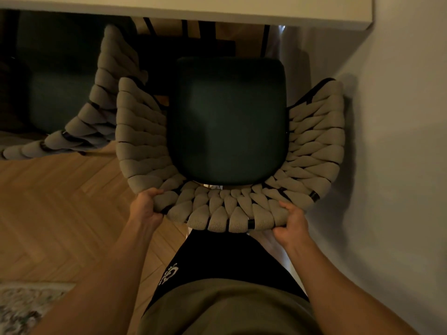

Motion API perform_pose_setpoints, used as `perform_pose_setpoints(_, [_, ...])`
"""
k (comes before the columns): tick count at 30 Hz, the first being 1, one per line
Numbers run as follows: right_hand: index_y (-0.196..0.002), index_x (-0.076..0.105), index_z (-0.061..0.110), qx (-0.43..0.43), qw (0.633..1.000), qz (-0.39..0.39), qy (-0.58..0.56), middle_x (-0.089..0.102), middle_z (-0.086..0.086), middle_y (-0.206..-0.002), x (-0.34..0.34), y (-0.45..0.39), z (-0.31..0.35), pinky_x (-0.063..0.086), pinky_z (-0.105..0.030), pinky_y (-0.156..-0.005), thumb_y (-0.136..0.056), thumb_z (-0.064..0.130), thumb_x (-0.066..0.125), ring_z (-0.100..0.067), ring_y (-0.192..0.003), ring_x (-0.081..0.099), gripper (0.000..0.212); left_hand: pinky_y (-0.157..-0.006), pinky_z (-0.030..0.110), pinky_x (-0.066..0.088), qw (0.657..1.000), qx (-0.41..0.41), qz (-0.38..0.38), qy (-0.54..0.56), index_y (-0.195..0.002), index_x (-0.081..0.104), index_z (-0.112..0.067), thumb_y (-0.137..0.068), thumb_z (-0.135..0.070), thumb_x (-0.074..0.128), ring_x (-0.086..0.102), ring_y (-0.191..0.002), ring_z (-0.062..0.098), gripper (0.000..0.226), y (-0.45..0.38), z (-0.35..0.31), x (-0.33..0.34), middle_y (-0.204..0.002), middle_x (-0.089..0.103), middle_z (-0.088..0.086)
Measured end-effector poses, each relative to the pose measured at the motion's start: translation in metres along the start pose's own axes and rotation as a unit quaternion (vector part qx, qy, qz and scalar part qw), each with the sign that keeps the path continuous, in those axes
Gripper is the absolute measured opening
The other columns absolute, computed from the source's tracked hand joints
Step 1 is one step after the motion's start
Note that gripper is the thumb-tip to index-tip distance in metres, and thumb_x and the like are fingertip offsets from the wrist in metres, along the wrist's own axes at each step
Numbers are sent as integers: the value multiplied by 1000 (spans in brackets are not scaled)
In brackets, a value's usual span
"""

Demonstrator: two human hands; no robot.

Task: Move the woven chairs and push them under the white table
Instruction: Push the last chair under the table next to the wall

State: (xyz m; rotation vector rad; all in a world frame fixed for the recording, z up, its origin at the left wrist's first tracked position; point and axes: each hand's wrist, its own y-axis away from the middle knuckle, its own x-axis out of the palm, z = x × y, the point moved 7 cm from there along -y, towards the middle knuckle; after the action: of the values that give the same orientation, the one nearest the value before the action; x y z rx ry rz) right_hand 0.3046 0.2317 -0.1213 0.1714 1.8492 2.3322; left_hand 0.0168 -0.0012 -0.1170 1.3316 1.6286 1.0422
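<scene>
A woven chair (314,151) with a thick beige braided back and a dark green seat cushion stands right below me, facing the white table (217,10). The table's edge runs along the top of the view, and the seat's front lies just short of it. My left hand (147,206) grips the back rim at its left curve. My right hand (290,226) grips the same rim on the right. A second woven chair (96,110) sits to the left, angled, with its seat partly under the table.
A white wall (399,141) runs close along the chair's right side. Herringbone wood floor (60,213) spreads to the left. A patterned rug corner (21,308) lies at the bottom left. Dark table legs show under the tabletop.
</scene>
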Motion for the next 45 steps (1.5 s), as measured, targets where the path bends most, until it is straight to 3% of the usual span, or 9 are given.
perform_pose_setpoints(6, [-119, 69, 11, -9, 999, 39, -17, 71, -17, -114, 28, 10, 12, 55, -51, -87, -92, 1, 60, -37, -105, 66, 30, -90, 52, 56, 1000, 12, 7, 14, -128, 60, -10, -81, 8, 61, 66, -108, 34, 51, -1, -15, 12, -125, 65, 15])
perform_pose_setpoints(9, [-127, 68, 11, -19, 1000, 25, 0, 70, -18, -123, 48, -2, 22, 54, -52, -95, -88, 3, 63, -38, -111, 67, 39, -85, 50, 59, 1000, 10, 7, 5, -127, 60, -10, -79, 6, 63, 67, -107, 35, 52, -7, -28, 30, -125, 65, 15])
perform_pose_setpoints(14, [-128, 67, 9, -9, 999, 19, 29, 70, -19, -123, 79, -16, 37, 56, -50, -90, -88, 6, 62, -38, -112, 67, 41, -69, 46, 62, 1000, 16, 10, -8, -131, 57, -12, -77, 6, 62, 68, -105, 35, 58, -19, -45, 61, -124, 64, 16])
perform_pose_setpoints(20, [-130, 64, 7, -13, 998, 37, 46, 68, -20, -125, 122, -27, 58, 57, -47, -78, -94, 13, 60, -37, -108, 68, 36, -82, 50, 59, 999, 40, 10, -30, -134, 54, -14, -81, 4, 63, 66, -104, 35, 57, -27, -73, 103, -121, 62, 16])
perform_pose_setpoints(27, [-134, 61, 13, -18, 995, 44, 84, 69, -17, -124, 155, -36, 81, 58, -51, -76, -98, 23, 60, -36, -108, 68, 37, -54, 37, 57, 995, 55, 6, -83, -134, 48, -13, -83, 1, 60, 64, -96, 31, 55, -30, -107, 143, -119, 59, 14])
perform_pose_setpoints(31, [-135, 60, 14, -6, 994, 43, 98, 69, -17, -123, 156, -39, 83, 57, -50, -71, -99, 31, 60, -36, -107, 68, 40, -51, 34, 53, 993, 56, -2, -107, -137, 48, -13, -85, 0, 58, 64, -91, 28, 55, -34, -109, 146, -114, 59, 12])
perform_pose_setpoints(35, [-128, 59, 14, -3, 991, 64, 117, 68, -15, -118, 153, -36, 75, 56, -52, -73, -96, 41, 64, -33, -103, 67, 42, -59, 39, 56, 991, 34, 1, -127, -135, 49, -14, -85, -6, 63, 66, -97, 31, 52, -40, -108, 134, -116, 61, 13])
perform_pose_setpoints(40, [-135, 57, 15, -27, 988, 87, 122, 66, -12, -128, 145, -35, 79, 53, -58, -96, -93, 42, 67, -33, -117, 64, 51, -75, 49, 60, 993, 19, 48, -109, -134, 56, -19, -79, -21, 77, 70, -103, 33, 59, -45, -107, 126, -124, 68, 12])
perform_pose_setpoints(45, [-142, 52, 17, -80, 980, 66, 167, 63, -10, -133, 141, -32, 86, 59, -46, -74, -97, 31, 65, -29, -120, 62, 50, -74, 57, 59, 984, 91, 49, -142, -140, 45, -29, -94, -25, 66, 65, -99, 31, 50, -22, -108, 121, -116, 59, 0])
